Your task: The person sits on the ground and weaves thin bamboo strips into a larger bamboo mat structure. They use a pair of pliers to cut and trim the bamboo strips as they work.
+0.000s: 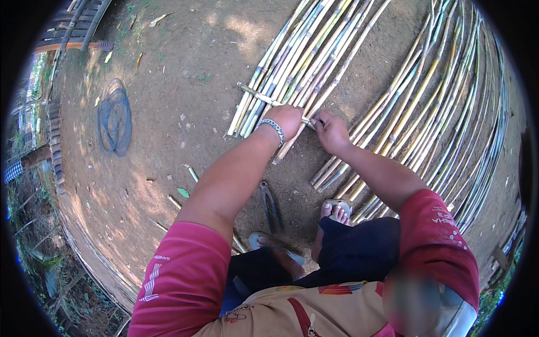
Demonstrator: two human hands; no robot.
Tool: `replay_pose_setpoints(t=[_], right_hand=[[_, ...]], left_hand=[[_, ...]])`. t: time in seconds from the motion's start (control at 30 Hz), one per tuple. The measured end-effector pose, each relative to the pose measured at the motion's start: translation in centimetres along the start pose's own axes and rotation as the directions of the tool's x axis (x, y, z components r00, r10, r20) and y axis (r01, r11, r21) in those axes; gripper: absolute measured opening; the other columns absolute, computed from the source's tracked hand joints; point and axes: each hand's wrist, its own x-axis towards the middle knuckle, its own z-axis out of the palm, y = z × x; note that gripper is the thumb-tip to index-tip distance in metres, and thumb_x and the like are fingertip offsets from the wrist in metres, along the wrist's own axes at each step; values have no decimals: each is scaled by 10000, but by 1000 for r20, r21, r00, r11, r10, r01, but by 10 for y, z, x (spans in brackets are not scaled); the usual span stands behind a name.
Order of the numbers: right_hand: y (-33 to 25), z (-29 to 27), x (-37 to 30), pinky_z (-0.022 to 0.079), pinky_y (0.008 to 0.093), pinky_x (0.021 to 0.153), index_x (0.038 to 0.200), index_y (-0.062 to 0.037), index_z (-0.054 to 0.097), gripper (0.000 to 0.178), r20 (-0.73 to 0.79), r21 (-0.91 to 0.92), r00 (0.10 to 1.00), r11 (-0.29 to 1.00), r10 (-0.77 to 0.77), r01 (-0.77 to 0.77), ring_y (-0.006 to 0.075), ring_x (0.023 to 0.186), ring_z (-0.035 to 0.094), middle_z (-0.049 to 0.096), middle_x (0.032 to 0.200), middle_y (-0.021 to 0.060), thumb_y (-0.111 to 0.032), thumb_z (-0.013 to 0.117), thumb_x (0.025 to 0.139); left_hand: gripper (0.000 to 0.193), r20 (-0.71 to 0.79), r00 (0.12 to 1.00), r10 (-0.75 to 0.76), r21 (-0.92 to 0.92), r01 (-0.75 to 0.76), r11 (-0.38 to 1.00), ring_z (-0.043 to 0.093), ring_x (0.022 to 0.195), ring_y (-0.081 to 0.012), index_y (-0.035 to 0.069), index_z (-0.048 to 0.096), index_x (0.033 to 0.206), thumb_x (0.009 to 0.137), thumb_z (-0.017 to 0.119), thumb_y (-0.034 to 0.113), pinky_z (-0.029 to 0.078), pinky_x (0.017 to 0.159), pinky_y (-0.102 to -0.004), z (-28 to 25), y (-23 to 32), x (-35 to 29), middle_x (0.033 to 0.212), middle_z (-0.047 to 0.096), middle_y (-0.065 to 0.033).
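A row of thin yellow-green bamboo poles lies side by side on the ground in front of me. Across their near ends runs a short bamboo cross stick. My left hand, with a braided bracelet at the wrist, is closed over this stick, its fingers partly hidden. My right hand pinches at the stick's right end, beside the rightmost pole; whether anything thinner is between its fingertips is hidden. Dark long-handled pincers lie on the soil between my forearms, near my feet.
Many more bamboo poles are spread on the right. Dark netting lies on the bare soil at left. Short cane pieces lie beside my left arm. A wooden slatted structure stands at the far left.
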Motion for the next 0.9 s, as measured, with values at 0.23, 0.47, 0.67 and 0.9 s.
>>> replay_pose_setpoints(t=[0.23, 0.47, 0.67, 0.9], right_hand=[[-22, -12, 0, 516, 455, 808, 937, -65, 678, 150, 216, -521, 927, 767, -305, 374, 294, 897, 674, 666, 948, 124, -61, 623, 798], [-66, -18, 35, 511, 441, 963, 1096, -66, 703, 254, 472, -677, 812, 731, 344, 84, 321, 1070, 681, 706, 1128, 153, -137, 555, 902], [-59, -8, 30, 557, 392, 945, 1128, -47, 727, 283, 481, -721, 832, 665, 278, 195, 307, 1112, 684, 703, 1185, 176, -179, 574, 929], [-86, 10, 55, 568, 381, 943, 1202, -59, 721, 314, 379, -773, 625, 605, 682, -191, 292, 1192, 660, 674, 1285, 171, -161, 616, 924]], left_hand=[[185, -6, 997, 75, 172, -73, 982, 710, 1007, -317, 40, 696, 1030, 899, 575, 89, 565, 864, -428, -30, 13, 17, 1053, 729, -181], [189, -35, 989, 145, 217, -134, 967, 725, 982, -284, 67, 716, 1020, 897, 573, 87, 554, 889, -421, -42, 21, 16, 1009, 748, -145], [328, -148, 980, 131, 156, -108, 982, 600, 1202, -295, 41, 638, 1208, 884, 595, 65, 403, 1091, -478, -45, 49, -28, 1256, 646, -156], [499, -569, 821, -45, -482, -289, 827, 545, 1205, -380, -9, 548, 1268, 803, 708, 75, 445, 1037, -458, 28, 79, -136, 1290, 561, -203]])
